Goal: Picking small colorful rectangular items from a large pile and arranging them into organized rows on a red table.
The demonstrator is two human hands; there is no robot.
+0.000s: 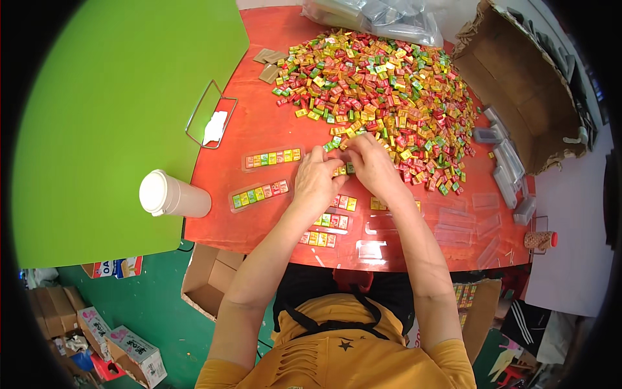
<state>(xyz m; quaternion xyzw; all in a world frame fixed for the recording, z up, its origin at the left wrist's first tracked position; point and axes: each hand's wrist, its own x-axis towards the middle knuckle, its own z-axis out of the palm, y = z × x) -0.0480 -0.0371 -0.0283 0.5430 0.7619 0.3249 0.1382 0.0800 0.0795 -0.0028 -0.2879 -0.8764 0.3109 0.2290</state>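
Red table [265, 120] | colourful block pile [395, 97] | green floor [170, 295] | cardboard box [515, 84]

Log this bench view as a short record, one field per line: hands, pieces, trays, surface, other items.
Left hand: bare left hand, fingers at a few small pieces; exact grip hidden
Right hand: bare right hand, close beside the left, at the pile's near edge
Pieces: large pile of red, yellow, green and orange pieces
Trays: two clear trays left of the left hand, each with one row
Surface: red table
Other items: white tumbler, left; cardboard box, far right
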